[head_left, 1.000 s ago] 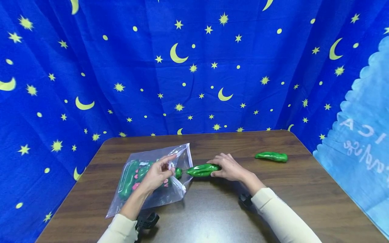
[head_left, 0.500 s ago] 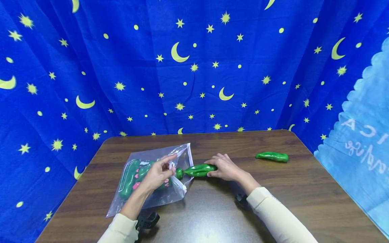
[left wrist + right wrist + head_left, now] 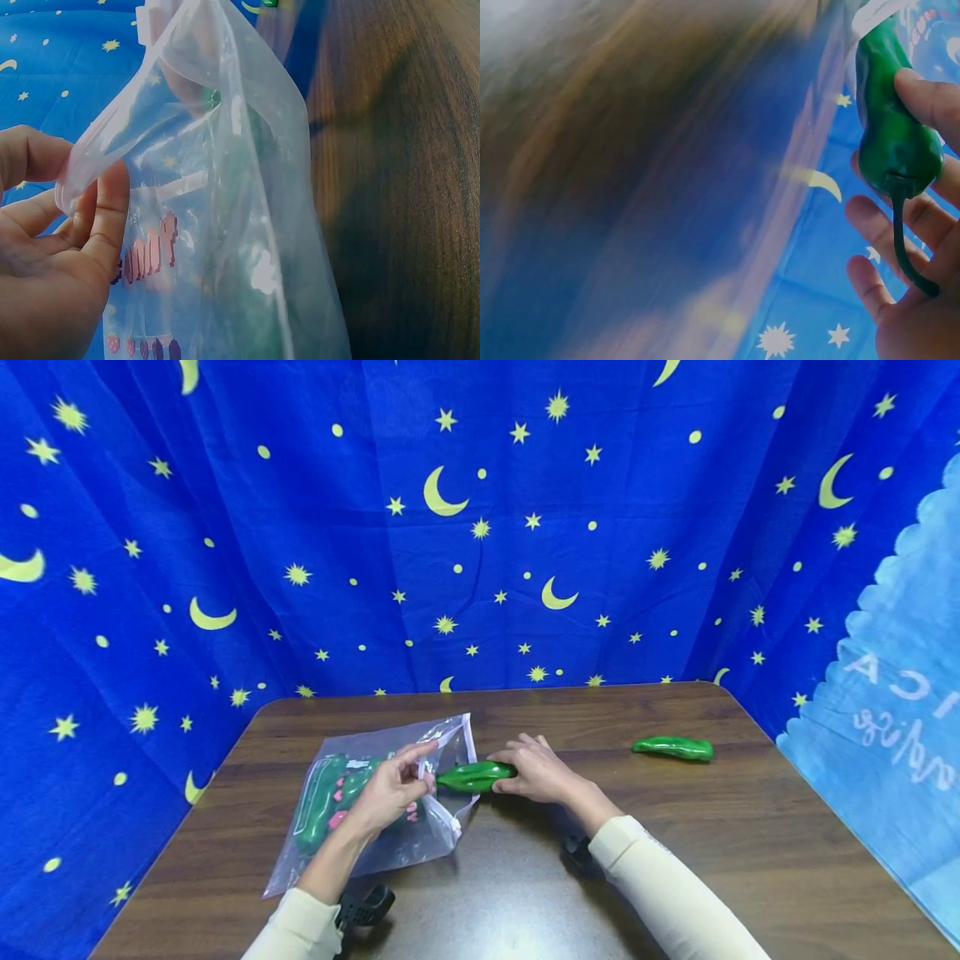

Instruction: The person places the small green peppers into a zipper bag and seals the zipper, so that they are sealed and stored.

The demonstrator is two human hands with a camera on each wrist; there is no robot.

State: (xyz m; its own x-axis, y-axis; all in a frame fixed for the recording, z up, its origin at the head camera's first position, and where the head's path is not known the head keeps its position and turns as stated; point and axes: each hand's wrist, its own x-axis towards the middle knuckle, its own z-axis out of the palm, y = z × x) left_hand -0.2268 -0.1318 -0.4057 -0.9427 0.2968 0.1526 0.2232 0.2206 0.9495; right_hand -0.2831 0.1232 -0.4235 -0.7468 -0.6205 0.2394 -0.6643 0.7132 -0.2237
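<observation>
Head view: blue star-and-moon cloth (image 3: pixel 360 485) behind, brown wooden table (image 3: pixel 510 877) in front. Clear zip bag (image 3: pixel 420 845) lies on the table's left half, mouth facing right, rounded green pieces (image 3: pixel 318 814) inside. Bag film looks thin, floppy, slick; likely collapses if let go. Best hold: the rim, as now.

Left hand (image 3: pixel 390 793) pinches the bag's mouth edge, thumb against fingers. Right hand (image 3: pixel 536 768) grasps the near pepper (image 3: pixel 474 776) at its blunt end, thumb on one side, fingers on the other; ring and little fingers spread off it in the right wrist view.

That pepper sits at the bag mouth: narrow tip within the opening, blunt end outside. Glossy skin, so probably slippery; I'd guess light, fairly stiff, not fragile. Wide shoulder is the sensible grip.

Second pepper (image 3: pixel 672 747) lies loose, well right of both hands. Smallest: thin curved stem (image 3: pixel 900 240), pointing palmward; poor handle, could snap or bend.
</observation>
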